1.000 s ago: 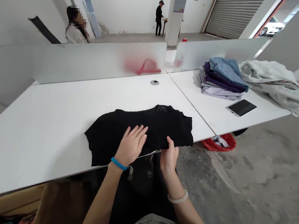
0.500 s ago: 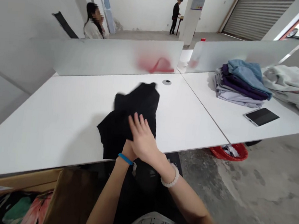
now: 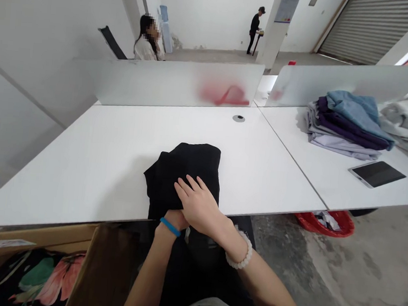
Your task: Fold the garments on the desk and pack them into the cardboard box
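A black garment (image 3: 184, 170) lies folded into a narrow bundle at the near edge of the white table (image 3: 117, 159). My right hand (image 3: 196, 204), with a pale bead bracelet on the wrist, rests flat on its near part with fingers spread. My left hand (image 3: 174, 218), with a blue wristband, sits under the right one at the table's edge; its fingers are hidden.
A stack of folded clothes (image 3: 345, 122), a grey heap (image 3: 406, 123) and a tablet (image 3: 377, 174) lie on the right table. A red basket (image 3: 326, 222) sits on the floor below. A cardboard box with floral fabric (image 3: 36, 276) stands at my left. Two people are beyond the frosted dividers (image 3: 174, 83).
The garment, spread wide a second ago, has been folded over from the right into a narrow bundle. My right hand crossed to the left and now lies over my left hand.
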`<state>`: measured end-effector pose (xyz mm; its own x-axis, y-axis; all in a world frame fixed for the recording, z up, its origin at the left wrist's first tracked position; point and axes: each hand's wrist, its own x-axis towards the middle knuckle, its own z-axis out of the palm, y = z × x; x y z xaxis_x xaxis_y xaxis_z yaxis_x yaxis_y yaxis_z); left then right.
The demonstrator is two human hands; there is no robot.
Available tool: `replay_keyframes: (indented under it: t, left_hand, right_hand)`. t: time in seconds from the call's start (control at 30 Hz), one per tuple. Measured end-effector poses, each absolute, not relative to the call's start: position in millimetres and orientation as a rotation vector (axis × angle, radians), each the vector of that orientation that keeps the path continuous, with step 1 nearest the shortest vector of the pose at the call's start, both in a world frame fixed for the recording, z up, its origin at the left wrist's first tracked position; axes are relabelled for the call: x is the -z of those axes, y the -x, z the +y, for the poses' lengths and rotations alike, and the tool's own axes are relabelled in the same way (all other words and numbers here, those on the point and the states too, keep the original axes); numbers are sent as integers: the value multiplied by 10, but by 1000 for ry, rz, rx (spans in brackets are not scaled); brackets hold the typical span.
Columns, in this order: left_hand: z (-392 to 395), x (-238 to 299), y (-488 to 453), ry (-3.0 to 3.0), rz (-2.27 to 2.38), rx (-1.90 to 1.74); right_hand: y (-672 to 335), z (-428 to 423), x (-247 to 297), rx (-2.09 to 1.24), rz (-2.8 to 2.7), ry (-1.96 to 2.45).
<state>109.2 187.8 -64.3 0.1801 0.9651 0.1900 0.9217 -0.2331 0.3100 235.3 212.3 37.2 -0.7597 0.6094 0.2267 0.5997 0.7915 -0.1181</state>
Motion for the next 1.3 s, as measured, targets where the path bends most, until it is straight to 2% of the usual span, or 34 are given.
replay_keyframes:
  t: [0.1,0.17,0.33,0.47,0.57,0.67,0.8,0.93,1.03,1.23,1.3]
  left_hand:
    - [1656,322,-914,-2502,1776,-369]
    - [1492,183,-756,-2537,1896,-404]
    - [1201,333,-558,-2171,2345,-715]
    - [1134,482,-610,-1788,2253,-966]
    - [1129,320,-642,-1422,2142,-1269]
    - [1189,65,-654,-1473,2067,-1482]
    - [1337,-50,-645,-1942,2071,-1268]
    - [1335,71,-601,-1975,2160,-1080]
    - [1271,54,-541,-1970,2213,-1032]
    - [1560,-448,-457,-1928,2582,-841]
    - [1795,-564,-473,-2007,2542,-821]
  right_hand:
    - [-2378,2086,-379,-59,-2723,928]
    - [-2364,2068,-359,-30,-2740,896]
    - [-2235,2000,-253,55,-2790,783]
    - [-2163,1959,-196,44,-2814,757]
    - [-2150,1960,-161,72,-2820,777]
    - [-2139,1963,-130,74,-2819,775]
    - [-2176,1965,-206,1,-2790,742]
    - [-2372,2036,-431,-271,-2668,556]
    - [-2531,2148,-497,-289,-2532,787]
    - [-2561,2272,-317,-373,-2703,924]
    - [-2531,2263,-298,-356,-2731,921]
